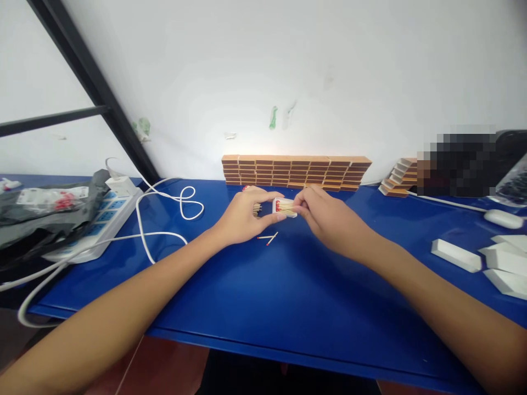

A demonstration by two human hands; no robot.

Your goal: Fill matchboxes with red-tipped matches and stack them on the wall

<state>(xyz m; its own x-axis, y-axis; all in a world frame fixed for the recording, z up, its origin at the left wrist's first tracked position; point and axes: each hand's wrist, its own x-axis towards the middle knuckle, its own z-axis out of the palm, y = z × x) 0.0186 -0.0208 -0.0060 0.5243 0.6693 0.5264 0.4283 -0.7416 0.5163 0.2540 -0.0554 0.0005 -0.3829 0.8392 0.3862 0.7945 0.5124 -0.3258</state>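
Both of my hands meet above the blue table (263, 296) near its far middle. My left hand (242, 216) is closed on a small white matchbox tray (284, 207) filled with red-tipped matches, and more matchsticks show inside its palm. My right hand (323, 214) pinches the tray's right end with fingers pressed together. Two loose matches (269, 238) lie on the table just below the hands.
A stacked wall of brown matchboxes (296, 171) stands against the white wall behind the hands, with a smaller stack (399, 178) to its right. White box trays (486, 260) lie at the right. A power strip (99, 225), white cables (164, 230) and a dark bag (45, 211) sit left.
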